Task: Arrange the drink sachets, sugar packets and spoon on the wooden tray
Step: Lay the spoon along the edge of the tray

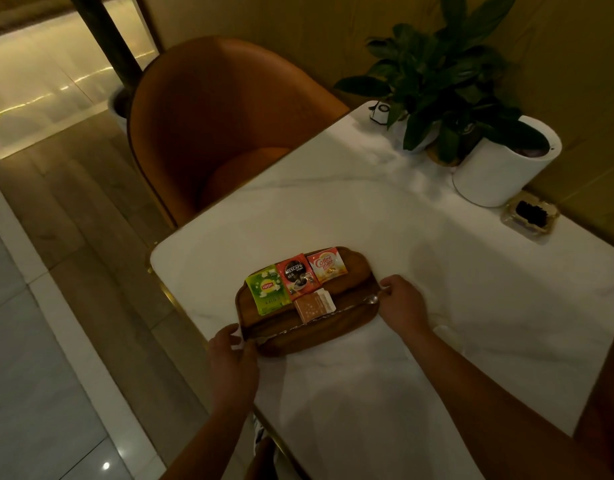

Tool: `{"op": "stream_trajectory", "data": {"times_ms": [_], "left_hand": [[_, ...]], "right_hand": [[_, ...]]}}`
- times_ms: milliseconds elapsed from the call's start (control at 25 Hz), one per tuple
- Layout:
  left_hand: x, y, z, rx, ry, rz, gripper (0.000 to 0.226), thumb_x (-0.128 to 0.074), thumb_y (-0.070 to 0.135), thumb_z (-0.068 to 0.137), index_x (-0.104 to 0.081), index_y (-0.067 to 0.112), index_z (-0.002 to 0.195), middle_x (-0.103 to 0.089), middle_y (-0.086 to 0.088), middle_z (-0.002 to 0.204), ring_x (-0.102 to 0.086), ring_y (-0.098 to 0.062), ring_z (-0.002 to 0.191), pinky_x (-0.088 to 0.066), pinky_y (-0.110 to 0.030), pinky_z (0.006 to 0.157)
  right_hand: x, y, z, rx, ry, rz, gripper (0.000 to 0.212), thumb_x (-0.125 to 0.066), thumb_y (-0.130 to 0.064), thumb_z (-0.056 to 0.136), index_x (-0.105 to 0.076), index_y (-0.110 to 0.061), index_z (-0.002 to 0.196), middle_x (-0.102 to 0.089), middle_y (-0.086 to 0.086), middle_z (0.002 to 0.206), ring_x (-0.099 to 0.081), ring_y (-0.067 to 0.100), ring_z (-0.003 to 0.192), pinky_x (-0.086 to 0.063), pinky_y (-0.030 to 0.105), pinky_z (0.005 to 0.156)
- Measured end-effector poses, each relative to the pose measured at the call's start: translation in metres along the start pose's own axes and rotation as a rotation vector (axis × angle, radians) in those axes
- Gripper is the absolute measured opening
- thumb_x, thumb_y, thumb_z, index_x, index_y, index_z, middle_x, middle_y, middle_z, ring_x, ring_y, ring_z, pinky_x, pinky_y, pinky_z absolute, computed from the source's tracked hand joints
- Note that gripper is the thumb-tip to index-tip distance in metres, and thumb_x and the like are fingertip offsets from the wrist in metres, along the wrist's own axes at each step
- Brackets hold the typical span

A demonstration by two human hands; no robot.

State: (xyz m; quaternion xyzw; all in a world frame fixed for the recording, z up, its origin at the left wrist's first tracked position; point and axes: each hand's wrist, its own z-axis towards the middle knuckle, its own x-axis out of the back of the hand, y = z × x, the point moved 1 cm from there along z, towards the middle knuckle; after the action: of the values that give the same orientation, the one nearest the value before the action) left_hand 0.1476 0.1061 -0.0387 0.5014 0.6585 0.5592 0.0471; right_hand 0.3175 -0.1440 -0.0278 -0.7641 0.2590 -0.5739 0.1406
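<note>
**Wooden tray at the near-left corner of a marble worktop**

The wooden tray (356,284) lies on a white, faintly veined worktop (385,209) with a gold-coloured edge, in a dim, warm-lit room. An orange chair (208,123) stands at the far-left side of the worktop. A leafy plant (447,81), a white pot (499,168) and a small glass dish (529,214) with dark contents sit along the far-right side, against the wall. Pale floor (39,358) runs to the left.

The tray is dark brown and oblong with rounded ends. Along its far side three sachets lie flat, side by side and touching: a green Lipton sachet (267,289), a red Nescafé sachet (296,277) and a Coffee-mate sachet (326,268). Just in front of them a brown sugar packet (310,310) overlaps a white sugar packet (325,298). A long spoon (333,315) lies lengthwise across the tray's near half.

The left hand (229,351) is at the handle end, fingers (237,332) curled and pinching the tip. The right hand (404,301) is at the bowl end, fingers (385,289) pinching it.

The tray's left end sits near the worktop's left edge. Bare marble stretches to the right of it and beyond.
</note>
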Motion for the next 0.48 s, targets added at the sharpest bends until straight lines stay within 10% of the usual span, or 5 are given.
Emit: {"op": "stream_trajectory", "data": {"times_ms": [240, 480], "left_hand": [[0.006, 0.012, 0.015, 0.167, -0.072, -0.186, 0.023, -0.047, 0.004, 0.099, -0.065, 0.0, 0.112, -0.066, -0.016, 0.081, -0.059, -0.022, 0.06, -0.053, -0.031, 0.056], [0.01, 0.012, 0.031, 0.147, -0.078, -0.059, 0.017, -0.059, 0.009, 0.094, -0.074, 0.013, 0.086, -0.07, -0.008, 0.063, -0.066, -0.029, 0.058, -0.059, -0.044, 0.068]], "right_hand": [[0.006, -0.002, 0.009, 0.027, -0.013, -0.063, 0.025, -0.052, -0.011, 0.094, -0.07, -0.005, 0.11, -0.068, 0.016, 0.118, -0.061, 0.034, 0.111, -0.046, 0.038, 0.094], [0.009, -0.007, 0.016, 0.032, -0.067, -0.083, 0.021, -0.06, -0.021, 0.092, -0.076, -0.009, 0.1, -0.073, 0.016, 0.107, -0.066, 0.035, 0.102, -0.051, 0.037, 0.087]]}}
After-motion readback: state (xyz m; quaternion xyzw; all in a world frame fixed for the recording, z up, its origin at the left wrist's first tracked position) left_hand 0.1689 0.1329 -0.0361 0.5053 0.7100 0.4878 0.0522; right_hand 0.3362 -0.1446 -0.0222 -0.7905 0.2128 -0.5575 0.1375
